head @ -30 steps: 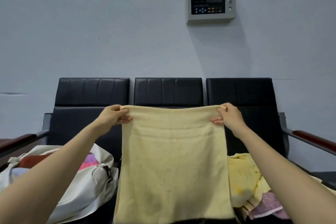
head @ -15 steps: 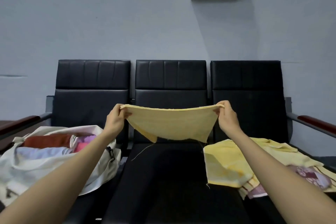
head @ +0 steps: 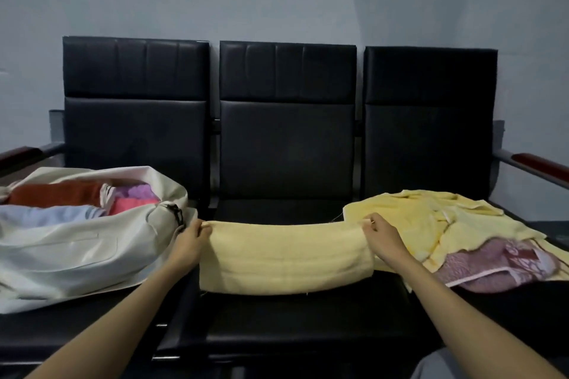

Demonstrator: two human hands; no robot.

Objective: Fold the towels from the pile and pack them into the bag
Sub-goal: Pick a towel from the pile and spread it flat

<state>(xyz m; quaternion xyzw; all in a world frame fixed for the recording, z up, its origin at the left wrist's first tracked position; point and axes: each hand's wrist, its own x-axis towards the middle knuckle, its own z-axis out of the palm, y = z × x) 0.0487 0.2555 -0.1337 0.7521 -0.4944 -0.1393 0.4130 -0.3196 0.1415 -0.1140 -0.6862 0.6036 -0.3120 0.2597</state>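
Hands are both busy. Your left hand [head: 189, 240] pinches the far left corner of the yellow towel [head: 286, 255]. Your right hand [head: 381, 235] pinches the far right corner. The fingers of both are closed tight on the cloth.

The yellow towel lies in a long strip on the black surface [head: 277, 317], low in the middle of the frame. I think it is only partly folded and needs more folds before it goes in.

The bag [head: 77, 252] sits at the left of the frame, just beside your left hand. It is open and already holds folded towels in red, blue, pink and purple. The pile [head: 431, 218] lies at the right of the frame, touching the right end of your strip.

Here is what could go wrong:

- Your right hand is on the edge of the pile. If you grab a bit of loose cloth too, you could drag it along.
- The near edge of the strip bends in a curve. If you fold it like that, the sides may not match and the fold may come out lumpy.
- The bag looks quite full and floppy. A fat fold may not fit, and pushing hard could mess up the towels inside.
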